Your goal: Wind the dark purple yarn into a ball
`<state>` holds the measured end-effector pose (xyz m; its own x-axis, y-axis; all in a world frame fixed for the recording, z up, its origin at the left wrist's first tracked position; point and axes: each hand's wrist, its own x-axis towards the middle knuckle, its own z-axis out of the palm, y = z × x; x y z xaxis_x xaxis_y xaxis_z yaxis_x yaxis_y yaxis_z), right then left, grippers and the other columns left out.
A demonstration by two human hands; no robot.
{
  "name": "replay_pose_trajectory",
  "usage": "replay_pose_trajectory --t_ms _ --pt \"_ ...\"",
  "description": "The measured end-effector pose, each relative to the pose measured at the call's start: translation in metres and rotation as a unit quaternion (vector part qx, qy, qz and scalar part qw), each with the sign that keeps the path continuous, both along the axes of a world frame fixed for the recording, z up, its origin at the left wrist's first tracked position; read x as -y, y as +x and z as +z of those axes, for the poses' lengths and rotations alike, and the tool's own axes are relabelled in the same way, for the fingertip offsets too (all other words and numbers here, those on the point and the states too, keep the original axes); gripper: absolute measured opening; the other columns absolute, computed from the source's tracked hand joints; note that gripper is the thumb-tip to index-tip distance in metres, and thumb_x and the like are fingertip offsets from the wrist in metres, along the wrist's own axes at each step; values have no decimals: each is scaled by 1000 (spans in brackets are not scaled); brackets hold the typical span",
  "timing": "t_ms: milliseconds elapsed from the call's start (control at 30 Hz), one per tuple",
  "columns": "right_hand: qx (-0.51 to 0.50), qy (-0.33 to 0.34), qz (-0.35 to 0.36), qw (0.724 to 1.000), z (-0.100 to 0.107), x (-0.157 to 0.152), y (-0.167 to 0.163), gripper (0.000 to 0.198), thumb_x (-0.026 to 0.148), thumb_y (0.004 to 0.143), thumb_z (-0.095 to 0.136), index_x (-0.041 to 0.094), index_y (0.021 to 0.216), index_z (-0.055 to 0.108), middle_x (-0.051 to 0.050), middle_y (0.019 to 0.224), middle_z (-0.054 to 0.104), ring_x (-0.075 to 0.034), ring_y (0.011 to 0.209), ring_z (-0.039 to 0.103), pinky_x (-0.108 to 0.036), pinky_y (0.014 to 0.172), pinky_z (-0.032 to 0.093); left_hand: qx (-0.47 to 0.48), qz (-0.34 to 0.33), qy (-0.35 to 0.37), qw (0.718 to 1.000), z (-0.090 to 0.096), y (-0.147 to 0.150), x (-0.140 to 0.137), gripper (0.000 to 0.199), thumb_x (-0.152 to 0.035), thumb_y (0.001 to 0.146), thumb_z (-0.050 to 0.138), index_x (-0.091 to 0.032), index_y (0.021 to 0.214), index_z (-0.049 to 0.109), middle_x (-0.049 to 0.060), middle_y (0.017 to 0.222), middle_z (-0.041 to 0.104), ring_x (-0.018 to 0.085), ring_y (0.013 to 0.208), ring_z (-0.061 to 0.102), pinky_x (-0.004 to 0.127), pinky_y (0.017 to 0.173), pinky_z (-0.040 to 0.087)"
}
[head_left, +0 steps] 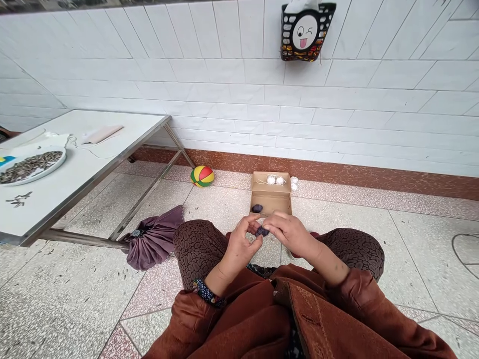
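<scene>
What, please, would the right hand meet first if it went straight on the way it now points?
The right hand would probably meet the small dark purple yarn ball first, then the left hand; exact depth is unclear.

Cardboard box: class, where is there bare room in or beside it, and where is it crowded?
Free: the near half of the box, right of the dark ball; and the floor between box and multicoloured ball. Crowded: the far half, with white balls; and the near edge, overlapped in view by left hand and right hand.
</scene>
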<state>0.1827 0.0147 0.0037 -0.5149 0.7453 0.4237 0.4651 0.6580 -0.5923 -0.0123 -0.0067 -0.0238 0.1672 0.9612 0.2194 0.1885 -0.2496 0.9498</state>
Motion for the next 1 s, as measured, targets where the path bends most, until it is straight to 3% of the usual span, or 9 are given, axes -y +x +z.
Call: replay_pose_trajectory --t_ms 67,200,333,400,500,667,800,1000 --pt "-23 -20 -21 999 -5 -7 1 27 32 107 44 22 98 67 -4 88 63 -18 82 62 -29 75 49 21 -39 -10 999 6 1 2 52 -9 78 65 -22 128 59 1 93 62 15 87 59 31 89 48" --pt "-70 -71 -44 994 -28 -9 0 23 26 106 44 22 95 63 -4 87 65 -19 84 62 -29 77 48 118 -86 -100 984 16 3 4 54 -17 81 71 -23 132 59 1 95 62 15 91 60 30 91 48" --pt "-31 -127 -36 991 -49 1 -2 19 24 105 44 21 96 60 -4 84 64 -19 78 61 -29 72 47 170 -51 -145 974 8 3 0 42 -22 79 74 -22 121 68 6 109 68 17 102 62 31 95 48" --pt "-2 -153 -19 988 -53 6 -2 19 26 106 43 21 97 59 -2 81 63 -17 74 59 -28 70 46 184 -2 -146 972 1 2 -4 38 -21 78 72 -21 116 71 6 107 70 17 98 63 30 91 49" --pt "28 -154 3 988 -53 12 0 22 30 107 43 21 95 59 -2 82 64 -17 75 60 -28 72 47 158 48 -142 976 -6 -2 -10 36 -18 76 69 -21 112 72 5 107 71 17 99 65 32 94 49" --pt "24 -70 45 996 -37 16 1 26 33 108 43 21 96 63 -5 86 67 -18 80 63 -28 75 49 28 78 -53 995 -1 -5 -13 33 -14 73 64 -21 104 74 4 102 67 17 93 65 32 89 52" --pt "27 -13 24 999 -22 12 0 26 34 107 45 21 100 67 -6 88 67 -19 81 64 -29 74 51 -17 9 -51 999 2 -2 -8 33 -11 73 64 -21 102 76 6 103 71 19 95 65 34 89 52" --pt "-52 -26 -31 998 -22 7 -1 21 29 106 49 22 101 69 -5 89 70 -19 84 66 -30 77 53 125 -110 -186 968 3 7 1 37 -28 84 69 -21 119 72 7 108 70 15 81 65 32 78 55"
